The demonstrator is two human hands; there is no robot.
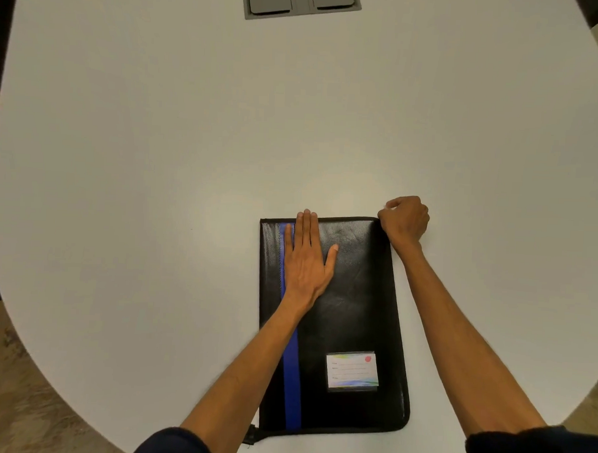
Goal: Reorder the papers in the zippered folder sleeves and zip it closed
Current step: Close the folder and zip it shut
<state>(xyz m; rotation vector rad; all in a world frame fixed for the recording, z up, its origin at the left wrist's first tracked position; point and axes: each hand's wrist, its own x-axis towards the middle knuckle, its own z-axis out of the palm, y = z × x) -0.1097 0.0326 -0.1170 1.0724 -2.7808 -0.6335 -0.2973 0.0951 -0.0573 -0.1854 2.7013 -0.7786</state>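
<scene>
A black zippered folder (352,297) with a blue stripe (292,383) and a label card (352,370) lies closed on the white table, near its front edge. My left hand (306,261) rests flat on the cover near the far left, fingers together and stretched out. My right hand (405,219) is curled into a fist at the folder's far right corner, fingers pinched as if on the zipper pull, which is hidden under the hand. No papers show.
The white oval table (192,136) spreads wide around the folder. A grey cable hatch (302,2) is set into the table at the far edge. Carpet shows below the table's edge at the left and right.
</scene>
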